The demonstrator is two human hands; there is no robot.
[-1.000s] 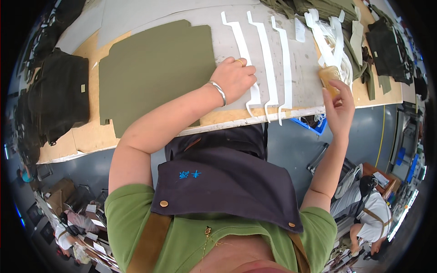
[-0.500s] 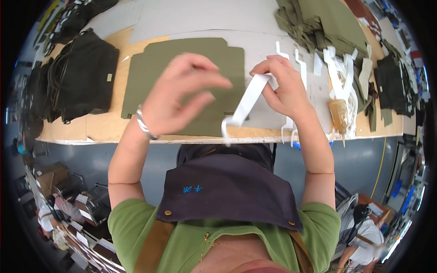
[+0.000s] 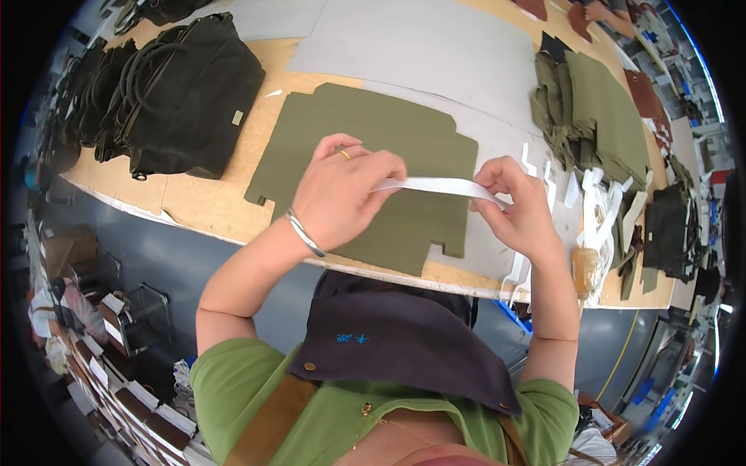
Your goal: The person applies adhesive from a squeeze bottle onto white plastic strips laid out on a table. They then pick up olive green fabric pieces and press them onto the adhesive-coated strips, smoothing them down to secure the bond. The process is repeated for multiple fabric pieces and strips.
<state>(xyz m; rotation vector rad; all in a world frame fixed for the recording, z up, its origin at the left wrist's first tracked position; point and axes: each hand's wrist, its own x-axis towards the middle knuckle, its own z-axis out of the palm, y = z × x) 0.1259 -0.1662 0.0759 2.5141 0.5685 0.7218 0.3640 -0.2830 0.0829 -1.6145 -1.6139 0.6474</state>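
Note:
A narrow white strip (image 3: 443,185) is stretched between my two hands, slightly bowed. My left hand (image 3: 342,186), with a ring and a silver bangle, pinches one end. At the other end, the thumb and fingers of my right hand (image 3: 517,206) are closed on the strip. Below them an olive-green fabric panel (image 3: 373,116) with notched corners lies flat on the table. Part of that panel is hidden behind my left hand. More white strips (image 3: 549,182) lie on the table just past my right hand.
Dark handbags (image 3: 194,93) stand at the left of the table (image 3: 311,66). Folded olive fabric (image 3: 606,109) is piled at the far right. A wooden-handled tool (image 3: 584,272) and a bundle of white strips (image 3: 597,210) lie right of my right forearm. Another person's hand (image 3: 597,12) shows at top right.
My left hand has come to the strip and now pinches its end. The strip, which hung down from my right hand, is now held across. The whole view has tilted.

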